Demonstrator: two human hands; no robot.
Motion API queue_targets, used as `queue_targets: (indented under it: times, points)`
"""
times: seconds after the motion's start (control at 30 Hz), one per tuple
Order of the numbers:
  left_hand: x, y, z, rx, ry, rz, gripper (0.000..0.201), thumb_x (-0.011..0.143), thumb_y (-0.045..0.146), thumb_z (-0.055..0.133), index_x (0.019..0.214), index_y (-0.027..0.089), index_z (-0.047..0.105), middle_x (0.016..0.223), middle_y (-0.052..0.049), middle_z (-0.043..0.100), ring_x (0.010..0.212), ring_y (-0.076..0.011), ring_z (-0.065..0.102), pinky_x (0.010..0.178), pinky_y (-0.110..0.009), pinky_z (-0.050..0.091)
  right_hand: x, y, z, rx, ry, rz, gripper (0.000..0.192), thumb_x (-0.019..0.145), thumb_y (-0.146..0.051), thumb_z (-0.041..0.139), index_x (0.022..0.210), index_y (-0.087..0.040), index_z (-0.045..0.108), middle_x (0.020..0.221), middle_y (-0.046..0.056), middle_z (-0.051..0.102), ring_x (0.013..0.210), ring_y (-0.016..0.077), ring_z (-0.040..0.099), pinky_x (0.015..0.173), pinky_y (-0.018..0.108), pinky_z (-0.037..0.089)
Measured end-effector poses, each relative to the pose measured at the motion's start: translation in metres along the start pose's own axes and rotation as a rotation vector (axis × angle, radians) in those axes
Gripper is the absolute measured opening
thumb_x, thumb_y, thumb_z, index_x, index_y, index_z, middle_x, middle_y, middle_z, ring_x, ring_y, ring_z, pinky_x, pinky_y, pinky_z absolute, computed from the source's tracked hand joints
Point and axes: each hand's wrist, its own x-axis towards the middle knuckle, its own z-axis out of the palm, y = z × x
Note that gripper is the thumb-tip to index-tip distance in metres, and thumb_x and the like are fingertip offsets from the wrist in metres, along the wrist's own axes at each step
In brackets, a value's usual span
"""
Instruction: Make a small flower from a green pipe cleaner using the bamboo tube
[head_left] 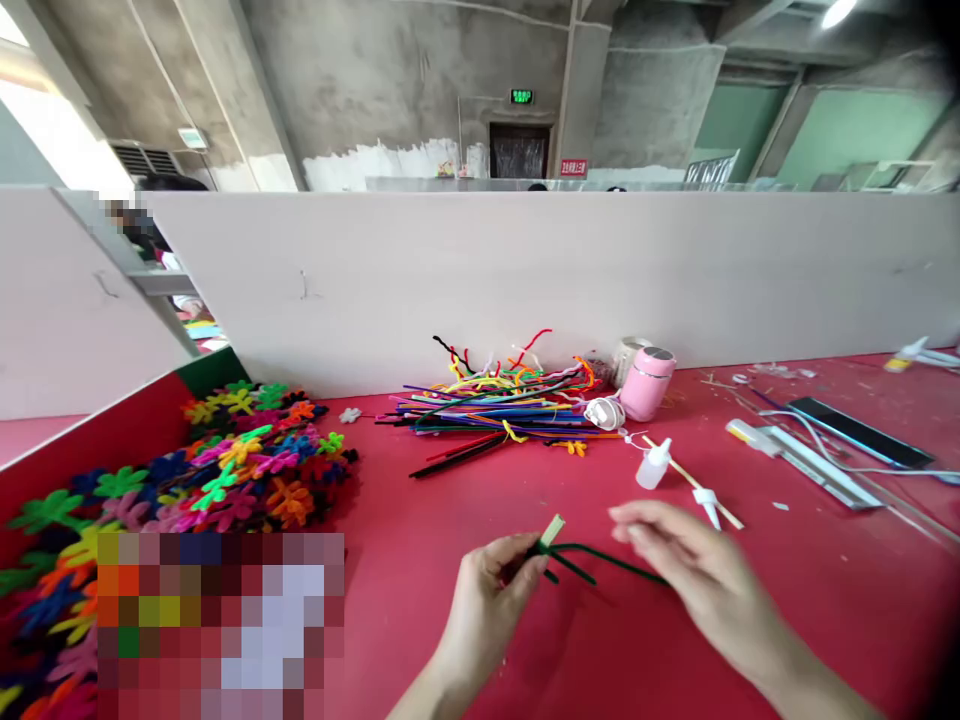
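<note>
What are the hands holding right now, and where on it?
The left hand pinches a dark green pipe cleaner at its wrapped end, where a pale stick pokes out. The right hand is on the far end; its grip is blurred.
</note>
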Motion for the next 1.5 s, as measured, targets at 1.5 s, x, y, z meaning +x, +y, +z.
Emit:
queue_targets:
  times: [1.5]
  points:
    - [-0.003, -0.027, -0.004, 0.675, 0.079, 0.411, 0.01, 0.079, 0.019, 0.049, 0.08, 0.016, 0.059, 0.064, -0.003, 0.063, 0.055, -0.0151, 0.057, 0.055, -0.026, 0.044, 0.034, 0.03, 0.064, 0.183, -0.321, 0.16, 0.018, 0.082, -0.03, 0.048, 0.072, -0.016, 0.051, 0.061, -0.003, 0.043, 0.057, 0.0106, 0.04, 0.055, 0.02, 0.037]
